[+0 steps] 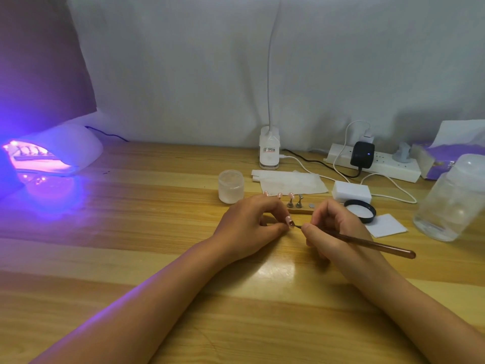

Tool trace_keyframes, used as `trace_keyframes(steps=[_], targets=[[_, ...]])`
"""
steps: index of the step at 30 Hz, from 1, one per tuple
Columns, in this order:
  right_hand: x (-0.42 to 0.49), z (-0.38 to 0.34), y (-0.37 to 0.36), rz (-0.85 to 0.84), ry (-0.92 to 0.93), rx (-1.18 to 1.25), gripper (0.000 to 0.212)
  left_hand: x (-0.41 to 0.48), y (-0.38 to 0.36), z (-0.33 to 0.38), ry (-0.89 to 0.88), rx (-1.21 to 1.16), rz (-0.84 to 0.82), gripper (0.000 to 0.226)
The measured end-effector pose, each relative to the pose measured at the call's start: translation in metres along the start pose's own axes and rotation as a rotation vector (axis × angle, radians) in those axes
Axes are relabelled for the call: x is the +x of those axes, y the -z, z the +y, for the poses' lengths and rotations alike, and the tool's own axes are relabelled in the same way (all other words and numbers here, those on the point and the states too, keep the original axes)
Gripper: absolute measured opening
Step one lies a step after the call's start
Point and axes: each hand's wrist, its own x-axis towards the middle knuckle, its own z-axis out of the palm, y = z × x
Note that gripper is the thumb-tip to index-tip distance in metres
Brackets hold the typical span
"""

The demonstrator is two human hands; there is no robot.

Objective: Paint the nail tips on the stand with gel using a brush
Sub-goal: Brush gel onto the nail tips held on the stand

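Note:
My left hand pinches a small holder topped with a pink nail tip, lifted off the stand. My right hand grips a brown-handled brush like a pen, its fine tip touching that nail tip. Just behind my hands lies the wooden stand with more pink nail tips on metal pegs; my left hand hides part of it. An open black-rimmed gel pot sits to the right of the stand.
A lit UV lamp glows purple at the far left. A frosted jar, paper wipes, a white block, a desk lamp base, a power strip and a big clear jar stand behind and right.

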Motion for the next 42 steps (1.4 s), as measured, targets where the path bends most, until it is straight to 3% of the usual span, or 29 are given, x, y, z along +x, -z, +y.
trace_keyframes(steps=[9, 22, 30, 42], targets=[[-0.0008, -0.003, 0.0022, 0.082, -0.029, 0.102, 0.009, 0.0003, 0.0002, 0.0004, 0.003, 0.002, -0.003, 0.008], [-0.0009, -0.0029, 0.0006, -0.015, -0.034, -0.011, 0.011, 0.001, -0.0002, 0.0003, 0.01, 0.02, 0.006, 0.007], [-0.0012, -0.0044, 0.0037, 0.16, -0.096, 0.242, 0.019, 0.0001, -0.0014, 0.0004, 0.011, 0.055, 0.02, 0.009], [-0.0023, -0.0047, 0.0, 0.051, -0.056, 0.161, 0.023, -0.0016, -0.0012, 0.0015, -0.067, 0.162, 0.025, 0.01]])
